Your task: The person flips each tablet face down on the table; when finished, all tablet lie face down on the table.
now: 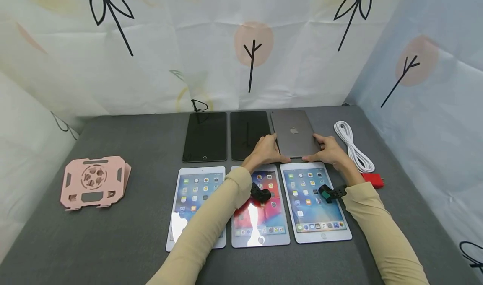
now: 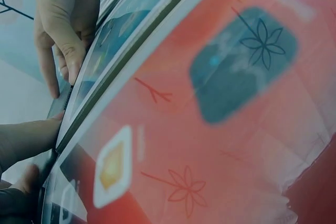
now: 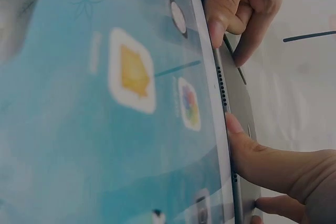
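Note:
A grey tablet (image 1: 296, 130) lies face down at the back right, its apple logo showing. My left hand (image 1: 267, 151) grips its near left corner, thumb along the near edge and fingers at the left side. The near right corner is held by my right hand (image 1: 329, 151) in the same way. The right wrist view shows the right thumb (image 3: 262, 156) pressed on the tablet's edge. Two dark-screened tablets, one in the middle (image 1: 249, 134) and one at left (image 1: 205, 136), lie beside it. The left forearm partly covers two lit tablets below.
Three white-framed lit tablets form the front row: left (image 1: 200, 193), middle (image 1: 260, 239), right (image 1: 317, 201). A pink folding stand (image 1: 94, 180) lies far left. At right are a coiled white cable (image 1: 354, 146) and a red charger plug (image 1: 373, 180). Patterned cloth (image 1: 211, 67) surrounds the grey table (image 1: 143, 218).

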A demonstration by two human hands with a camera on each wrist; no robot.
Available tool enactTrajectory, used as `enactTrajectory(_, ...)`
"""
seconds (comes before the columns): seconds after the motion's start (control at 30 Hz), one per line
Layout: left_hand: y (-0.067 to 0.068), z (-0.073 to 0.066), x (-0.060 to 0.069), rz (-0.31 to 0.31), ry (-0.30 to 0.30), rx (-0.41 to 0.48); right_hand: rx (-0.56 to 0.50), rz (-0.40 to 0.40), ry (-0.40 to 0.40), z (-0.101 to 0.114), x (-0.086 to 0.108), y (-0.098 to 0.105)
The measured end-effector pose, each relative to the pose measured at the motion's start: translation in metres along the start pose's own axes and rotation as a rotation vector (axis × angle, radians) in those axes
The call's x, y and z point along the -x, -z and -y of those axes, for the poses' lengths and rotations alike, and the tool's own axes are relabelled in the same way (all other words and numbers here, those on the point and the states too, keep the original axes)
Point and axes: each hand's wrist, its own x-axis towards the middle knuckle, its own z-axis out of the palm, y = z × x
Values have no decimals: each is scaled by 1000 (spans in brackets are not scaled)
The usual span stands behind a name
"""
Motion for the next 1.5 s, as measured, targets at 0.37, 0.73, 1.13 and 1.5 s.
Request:
enactTrajectory(0.37,3,2,-1,34,16,44,-7,-9,-2,0,-3,-1)
enactTrajectory(0.73,1,4,7,11,-45,78,-24,-66,-25,5,4,-8)
enactTrajectory(1.13,33,16,28,-9,-133,36,0,-39,158,40,10,-30)
enactTrajectory(1.5,86,50,67,-54,-54,-131,-41,14,176,68,0,-59)
